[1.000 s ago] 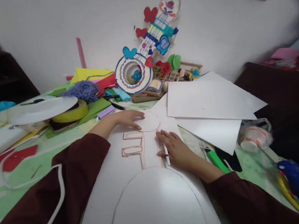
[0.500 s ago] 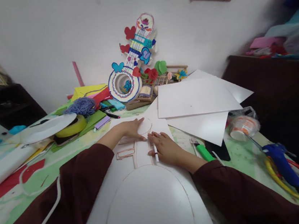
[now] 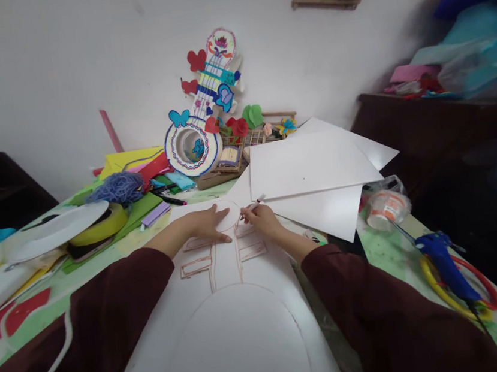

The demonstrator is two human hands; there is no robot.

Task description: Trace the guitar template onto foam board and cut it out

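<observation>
A large white sheet of board (image 3: 230, 333) lies in front of me, with a guitar-like outline drawn in brown: a big round body, a straight neck with side tabs and a rounded head. My left hand (image 3: 205, 222) rests flat on the sheet at the left of the head outline, thumb and fingers apart. Pinched in my right hand (image 3: 259, 221) is a white marker (image 3: 258, 201), its dark end pointing up to the right. The marker's tip is near the right side of the outline's head, where it joins the neck.
Blank white sheets (image 3: 309, 163) overlap at the back right. Behind stands a decorated paper guitar (image 3: 193, 147). A blue glue gun (image 3: 443, 264) and tape-wrapped cup (image 3: 387, 210) lie right. Blue yarn (image 3: 117, 188), a white plate (image 3: 61, 230) and yellow tape (image 3: 102, 227) are left.
My right hand has moved up from the neck to the head of the outline, and the marker has swung from pointing down to a writing hold. The view has shifted slightly right.
</observation>
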